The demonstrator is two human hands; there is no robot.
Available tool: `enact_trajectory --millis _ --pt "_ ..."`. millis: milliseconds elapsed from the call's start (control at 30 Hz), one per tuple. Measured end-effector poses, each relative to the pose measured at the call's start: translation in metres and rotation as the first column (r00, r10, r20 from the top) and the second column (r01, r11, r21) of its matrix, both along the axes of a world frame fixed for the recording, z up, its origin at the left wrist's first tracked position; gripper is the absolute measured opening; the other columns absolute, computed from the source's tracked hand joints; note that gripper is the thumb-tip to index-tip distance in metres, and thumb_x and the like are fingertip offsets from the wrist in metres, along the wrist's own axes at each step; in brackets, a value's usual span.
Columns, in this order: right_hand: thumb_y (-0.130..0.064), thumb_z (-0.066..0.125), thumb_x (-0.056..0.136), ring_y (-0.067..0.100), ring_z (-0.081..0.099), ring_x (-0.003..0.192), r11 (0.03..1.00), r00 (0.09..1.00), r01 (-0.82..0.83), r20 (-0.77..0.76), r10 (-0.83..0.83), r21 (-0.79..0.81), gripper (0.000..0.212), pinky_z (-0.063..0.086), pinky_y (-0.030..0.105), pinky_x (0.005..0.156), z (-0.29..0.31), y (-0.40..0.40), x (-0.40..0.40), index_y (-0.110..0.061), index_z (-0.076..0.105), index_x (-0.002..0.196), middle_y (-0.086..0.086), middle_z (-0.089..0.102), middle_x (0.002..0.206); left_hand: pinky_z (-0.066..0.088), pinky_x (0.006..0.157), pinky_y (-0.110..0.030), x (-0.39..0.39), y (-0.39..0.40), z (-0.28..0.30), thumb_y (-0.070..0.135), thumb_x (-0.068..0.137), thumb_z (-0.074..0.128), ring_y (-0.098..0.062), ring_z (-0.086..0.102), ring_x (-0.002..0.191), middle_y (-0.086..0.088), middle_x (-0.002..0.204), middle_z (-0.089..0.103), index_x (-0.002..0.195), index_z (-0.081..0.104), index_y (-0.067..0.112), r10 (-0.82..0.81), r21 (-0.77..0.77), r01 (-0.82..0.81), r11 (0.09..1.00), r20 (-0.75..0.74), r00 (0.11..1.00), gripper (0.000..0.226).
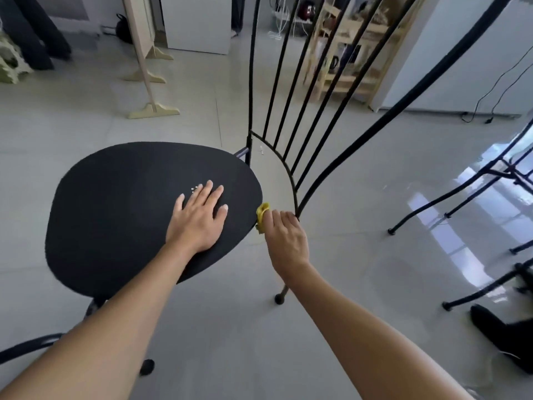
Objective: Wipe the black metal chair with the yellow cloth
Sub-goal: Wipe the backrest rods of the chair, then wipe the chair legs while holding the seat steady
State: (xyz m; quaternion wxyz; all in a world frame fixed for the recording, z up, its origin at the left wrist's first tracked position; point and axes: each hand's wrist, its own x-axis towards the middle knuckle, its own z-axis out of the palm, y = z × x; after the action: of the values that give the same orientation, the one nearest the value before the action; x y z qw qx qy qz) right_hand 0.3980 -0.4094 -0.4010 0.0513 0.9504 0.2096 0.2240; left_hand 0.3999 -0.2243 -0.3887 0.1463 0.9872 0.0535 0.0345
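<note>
The black metal chair fills the middle of the view, with a round black seat and a tall back of thin curved bars rising to the upper right. My left hand lies flat on the seat, fingers spread, holding nothing. A few pale crumbs sit on the seat just beyond its fingertips. My right hand is closed around the yellow cloth, bunched against the seat's right edge where the back frame meets it. Most of the cloth is hidden in the fist.
Grey tiled floor surrounds the chair. Black metal legs of other furniture stand to the right, with a dark shoe at lower right. A pale wooden stand and a wooden shelf are farther back.
</note>
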Motion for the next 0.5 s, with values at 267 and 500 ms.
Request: enact_trajectory --millis 267,500 --pt "-0.007 0.078 0.069 0.021 0.063 0.062 0.931 0.996 0.036 -0.088 -0.004 0.362 0.021 0.037 0.023 0.052 0.018 -0.008 -0.031 -0.013 0.060 0.077 -0.003 0.065 0.069 0.003 0.119 -0.037 -0.007 -0.002 0.003 0.041 0.098 0.022 -0.011 0.007 0.147 0.003 0.160 0.011 0.149 0.020 0.025 -0.010 -0.026 0.011 1.000 0.018 1.000 0.053" --pt "-0.012 0.056 0.092 0.016 0.053 0.065 0.413 0.899 0.415 -0.434 -0.053 0.811 0.004 0.037 0.020 0.054 0.006 -0.045 -0.079 -0.016 0.056 0.089 -0.012 0.056 0.068 0.001 0.119 -0.039 -0.021 -0.016 0.007 0.044 0.098 0.019 -0.011 0.002 0.147 0.004 0.160 0.005 0.150 0.013 0.027 -0.051 0.000 0.051 0.999 -0.023 0.998 0.056"
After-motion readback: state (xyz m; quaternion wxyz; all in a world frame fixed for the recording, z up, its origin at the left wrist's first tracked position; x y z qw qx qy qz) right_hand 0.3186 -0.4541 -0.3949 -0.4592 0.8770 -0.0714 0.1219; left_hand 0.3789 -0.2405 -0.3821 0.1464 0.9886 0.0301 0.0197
